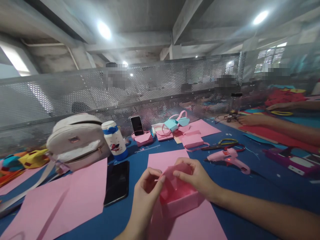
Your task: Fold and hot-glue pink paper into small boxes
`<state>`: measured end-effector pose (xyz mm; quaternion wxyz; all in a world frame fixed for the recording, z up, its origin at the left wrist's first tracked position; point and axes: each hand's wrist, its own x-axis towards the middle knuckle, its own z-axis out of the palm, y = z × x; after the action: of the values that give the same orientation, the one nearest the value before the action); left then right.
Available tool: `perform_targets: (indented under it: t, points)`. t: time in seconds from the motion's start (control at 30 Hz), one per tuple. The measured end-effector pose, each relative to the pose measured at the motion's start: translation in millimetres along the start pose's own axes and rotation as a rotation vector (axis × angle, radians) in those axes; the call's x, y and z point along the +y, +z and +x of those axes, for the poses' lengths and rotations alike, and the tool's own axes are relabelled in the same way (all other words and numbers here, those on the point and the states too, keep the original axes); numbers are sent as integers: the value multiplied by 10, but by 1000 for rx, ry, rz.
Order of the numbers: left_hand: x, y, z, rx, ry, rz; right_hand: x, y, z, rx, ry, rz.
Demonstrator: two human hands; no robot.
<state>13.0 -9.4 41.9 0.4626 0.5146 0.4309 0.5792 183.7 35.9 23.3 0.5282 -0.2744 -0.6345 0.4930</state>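
A small pink paper box (180, 204), its top uncovered, is between my hands over a pink paper sheet (200, 225) on the blue table. My left hand (148, 186) pinches the box's left back corner between thumb and fingers. On the far wall of the box, my right hand (193, 175) has its thumb inside and its fingers behind, gripping the paper. To the right lies a pink glue gun (228, 159) with a small red light showing. Just behind it are scissors (220, 146) and a tool with red handles (240, 147).
Left of my hands are a black phone (117, 182), more pink sheets (72, 196), a white bottle (115, 141) and a white backpack (77, 141). Pink paper pieces (193, 140) and a propped phone (137, 125) stand near the mesh partition (155, 83). Another person's arms (270, 125) reach in from the right.
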Motion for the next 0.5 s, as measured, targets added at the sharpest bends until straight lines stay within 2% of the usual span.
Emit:
perform_targets:
  t: [0.17,0.37,0.5]
  points:
    - [-30,-22,18,22,3,-34,12,-11,0,4,-16,-6]
    - [-137,-68,103,-11,4,-51,9,-29,30,56,-53,-71]
    - [-144,-70,98,19,-4,-65,3,-35,47,72,-59,-98]
